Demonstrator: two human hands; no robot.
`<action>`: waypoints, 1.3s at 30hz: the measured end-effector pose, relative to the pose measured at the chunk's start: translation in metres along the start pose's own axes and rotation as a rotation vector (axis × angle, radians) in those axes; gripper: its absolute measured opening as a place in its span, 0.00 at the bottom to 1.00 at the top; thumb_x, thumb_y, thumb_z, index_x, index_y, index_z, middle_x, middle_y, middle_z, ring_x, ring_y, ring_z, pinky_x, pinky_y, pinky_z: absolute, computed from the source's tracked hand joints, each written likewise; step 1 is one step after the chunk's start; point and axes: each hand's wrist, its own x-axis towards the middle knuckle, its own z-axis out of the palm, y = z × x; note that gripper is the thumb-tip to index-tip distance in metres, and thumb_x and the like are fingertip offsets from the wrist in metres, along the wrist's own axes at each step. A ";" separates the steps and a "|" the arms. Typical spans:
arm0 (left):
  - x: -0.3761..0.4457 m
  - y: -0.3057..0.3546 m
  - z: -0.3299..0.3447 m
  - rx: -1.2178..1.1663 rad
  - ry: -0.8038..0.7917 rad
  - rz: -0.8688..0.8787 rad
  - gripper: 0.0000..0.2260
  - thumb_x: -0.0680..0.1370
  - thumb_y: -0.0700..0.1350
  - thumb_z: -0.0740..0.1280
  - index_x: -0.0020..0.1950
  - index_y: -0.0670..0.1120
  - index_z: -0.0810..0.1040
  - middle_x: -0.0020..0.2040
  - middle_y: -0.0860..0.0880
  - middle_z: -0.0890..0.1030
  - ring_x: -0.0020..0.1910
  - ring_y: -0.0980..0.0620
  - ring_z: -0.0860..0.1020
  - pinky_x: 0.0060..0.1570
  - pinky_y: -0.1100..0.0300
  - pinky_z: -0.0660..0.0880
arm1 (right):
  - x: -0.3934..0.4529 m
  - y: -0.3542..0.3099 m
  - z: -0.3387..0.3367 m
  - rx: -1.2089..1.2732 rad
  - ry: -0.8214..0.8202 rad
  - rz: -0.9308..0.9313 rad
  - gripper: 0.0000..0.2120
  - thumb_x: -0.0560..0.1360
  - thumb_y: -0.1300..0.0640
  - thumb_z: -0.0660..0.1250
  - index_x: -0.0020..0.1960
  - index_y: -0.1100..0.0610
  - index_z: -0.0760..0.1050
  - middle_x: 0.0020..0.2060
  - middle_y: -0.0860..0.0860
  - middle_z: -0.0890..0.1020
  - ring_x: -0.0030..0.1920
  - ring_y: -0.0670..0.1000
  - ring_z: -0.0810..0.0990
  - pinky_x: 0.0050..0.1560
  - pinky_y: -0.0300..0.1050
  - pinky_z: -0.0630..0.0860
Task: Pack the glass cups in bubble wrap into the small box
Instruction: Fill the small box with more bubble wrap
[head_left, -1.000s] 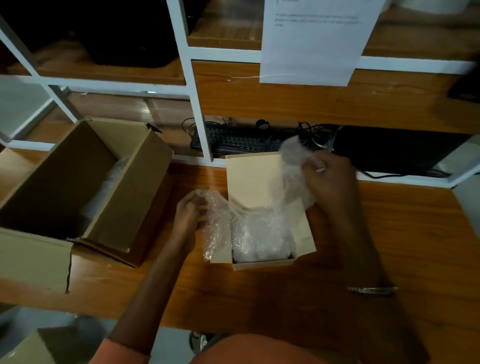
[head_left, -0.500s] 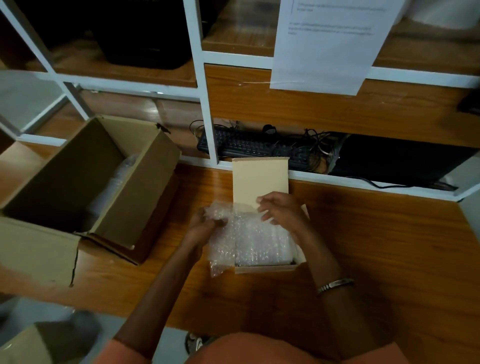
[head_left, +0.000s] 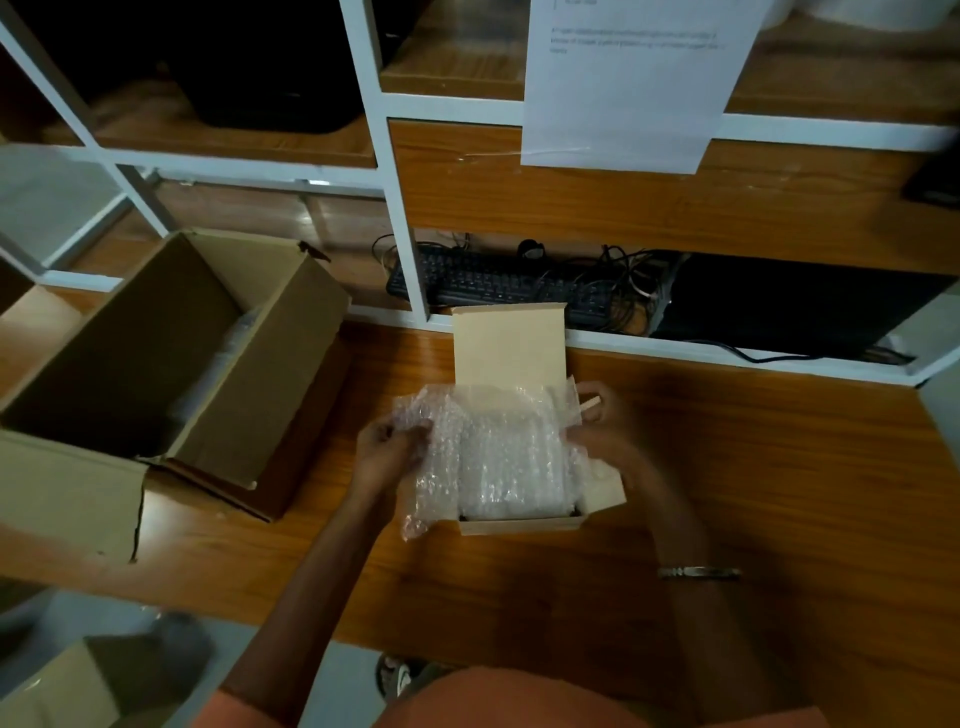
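A small tan box (head_left: 519, 524) stands open on the wooden table, its lid flap (head_left: 509, 345) upright at the back. Bubble wrap (head_left: 506, 452) fills the box and spills over its left side; the glass cups under it are hidden. My left hand (head_left: 387, 452) pinches the loose left part of the wrap beside the box. My right hand (head_left: 605, 426) is at the box's right rear corner, fingers closed on the wrap's right edge and the side flap there.
A large open cardboard box (head_left: 171, 358) lies to the left with pale wrap inside. Behind the table, a white-framed shelf (head_left: 410, 260) holds a black keyboard (head_left: 498, 286) with tangled cables. A paper sheet (head_left: 628, 83) hangs above.
My right hand brought the raised wrap down over the box, then moved from its middle to the right rear corner. My left hand stayed at the left edge, holding the wrap.
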 end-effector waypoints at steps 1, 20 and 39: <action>0.000 0.001 0.002 0.001 -0.003 0.010 0.07 0.81 0.41 0.72 0.57 0.39 0.82 0.47 0.46 0.85 0.42 0.52 0.83 0.37 0.60 0.81 | 0.002 0.002 -0.009 -0.017 0.001 0.017 0.28 0.74 0.68 0.76 0.68 0.52 0.72 0.50 0.54 0.81 0.48 0.53 0.82 0.43 0.50 0.82; 0.007 -0.006 0.016 0.101 -0.051 -0.116 0.24 0.74 0.41 0.79 0.67 0.46 0.74 0.59 0.47 0.83 0.52 0.46 0.85 0.46 0.49 0.85 | -0.001 0.020 0.017 -0.228 0.138 -0.078 0.19 0.74 0.55 0.80 0.62 0.53 0.78 0.54 0.51 0.80 0.50 0.50 0.81 0.38 0.40 0.74; -0.034 0.099 -0.031 -0.433 -0.244 0.031 0.16 0.82 0.39 0.67 0.69 0.49 0.80 0.66 0.44 0.84 0.63 0.41 0.84 0.62 0.40 0.81 | -0.024 0.007 0.044 0.104 -0.301 0.037 0.13 0.86 0.60 0.62 0.67 0.53 0.79 0.63 0.54 0.83 0.60 0.50 0.82 0.61 0.50 0.81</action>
